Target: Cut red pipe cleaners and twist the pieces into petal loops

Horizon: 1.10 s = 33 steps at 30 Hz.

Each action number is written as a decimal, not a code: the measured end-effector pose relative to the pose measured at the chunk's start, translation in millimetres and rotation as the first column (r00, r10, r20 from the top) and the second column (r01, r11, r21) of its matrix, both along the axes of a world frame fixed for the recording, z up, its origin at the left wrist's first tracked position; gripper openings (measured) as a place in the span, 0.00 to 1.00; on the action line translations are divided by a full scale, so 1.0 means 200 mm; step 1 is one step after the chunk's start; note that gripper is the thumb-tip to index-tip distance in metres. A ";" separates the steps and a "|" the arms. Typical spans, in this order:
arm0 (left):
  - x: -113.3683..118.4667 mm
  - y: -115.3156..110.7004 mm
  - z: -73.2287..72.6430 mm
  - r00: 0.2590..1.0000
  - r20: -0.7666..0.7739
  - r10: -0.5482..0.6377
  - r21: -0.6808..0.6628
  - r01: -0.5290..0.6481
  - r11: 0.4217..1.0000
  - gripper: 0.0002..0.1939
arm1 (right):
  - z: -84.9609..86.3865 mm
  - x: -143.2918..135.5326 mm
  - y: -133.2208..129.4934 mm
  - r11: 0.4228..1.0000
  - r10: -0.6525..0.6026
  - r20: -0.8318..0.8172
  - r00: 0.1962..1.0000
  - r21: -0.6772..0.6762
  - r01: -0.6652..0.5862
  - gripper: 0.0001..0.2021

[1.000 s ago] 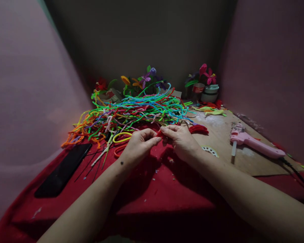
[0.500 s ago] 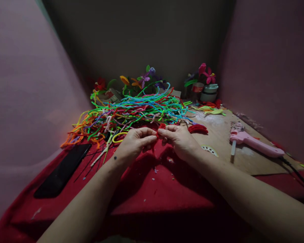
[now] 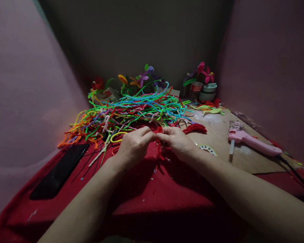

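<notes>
My left hand and my right hand meet over the front of the red cloth, both with fingers pinched. Between the fingertips is a small red pipe cleaner piece, part of it sticking up and a strand hanging below. The fingers hide most of its shape. Just beyond my right hand, a bundle of bent red pipe cleaner pieces lies on the board's edge. Yellow-handled scissors rest beside my left hand, partly covered by it.
A big heap of coloured pipe cleaners spreads behind the hands. A black phone lies at left. At right a pink glue gun sits on a brown board, its cord trailing off. Pipe cleaner flowers and a lidded jar stand behind.
My left hand has turned over, its back now facing up with the fingers curled in. A red strand now hangs below the fingertips. The view has shifted slightly.
</notes>
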<state>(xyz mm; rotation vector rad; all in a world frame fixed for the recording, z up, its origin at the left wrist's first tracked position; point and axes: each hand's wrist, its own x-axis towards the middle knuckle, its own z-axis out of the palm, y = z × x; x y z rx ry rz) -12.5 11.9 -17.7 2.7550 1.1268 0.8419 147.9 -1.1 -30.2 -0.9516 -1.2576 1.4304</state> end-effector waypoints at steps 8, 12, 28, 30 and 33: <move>0.06 -0.03 0.09 0.930 0.336 0.149 -0.557 0.069 0.827 0.09 | 0.02 0.01 0.01 0.994 -0.079 0.048 0.996 0.084 0.075 0.13; 0.07 -0.03 0.10 0.899 0.369 0.237 -0.652 0.068 0.755 0.10 | 0.02 0.01 0.01 0.992 -0.110 -0.038 0.993 0.050 0.112 0.10; 0.07 -0.02 0.00 0.935 0.337 0.108 -0.198 -0.041 0.979 0.05 | 0.02 -0.01 0.00 0.970 -0.240 0.099 0.966 0.074 0.233 0.05; 0.07 -0.02 -0.01 0.947 0.315 0.065 -0.128 -0.026 0.991 0.06 | 0.02 -0.01 0.00 0.976 -0.209 0.074 0.975 0.070 0.204 0.05; 0.07 -0.03 -0.01 0.946 0.316 0.071 -0.128 -0.032 0.991 0.06 | 0.01 -0.01 0.00 0.976 -0.204 0.051 0.978 0.090 0.199 0.04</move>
